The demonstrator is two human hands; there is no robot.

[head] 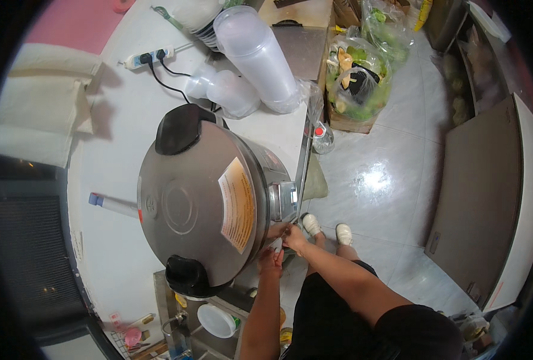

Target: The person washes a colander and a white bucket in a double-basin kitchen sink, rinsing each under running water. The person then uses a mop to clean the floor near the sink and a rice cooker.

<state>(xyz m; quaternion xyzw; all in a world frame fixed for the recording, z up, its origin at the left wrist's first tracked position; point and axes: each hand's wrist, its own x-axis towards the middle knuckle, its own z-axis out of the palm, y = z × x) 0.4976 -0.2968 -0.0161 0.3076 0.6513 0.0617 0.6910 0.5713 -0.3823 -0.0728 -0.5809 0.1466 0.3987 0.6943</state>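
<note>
A large metal rice cooker (194,189) stands on the white counter with its round lid down. Its lid carries two black plastic fittings and an orange label with writing. A silver latch (284,201) sits on the side nearest me. Just below that latch, my right hand (295,239) is curled against the cooker's lower front; what its fingers grip is hidden. My left hand (271,262) is beside it, fingers bent around a small whitish piece (277,245) too small to identify. Both hands are close together by the counter's edge.
Stacked plastic containers (257,58) and a power strip (149,57) with two plugs are beyond the cooker. A sink with a white tub (217,320) lies at lower left. Bagged vegetables (359,81) and a clear bottle (323,139) stand on the floor; a chest freezer (478,202) is right.
</note>
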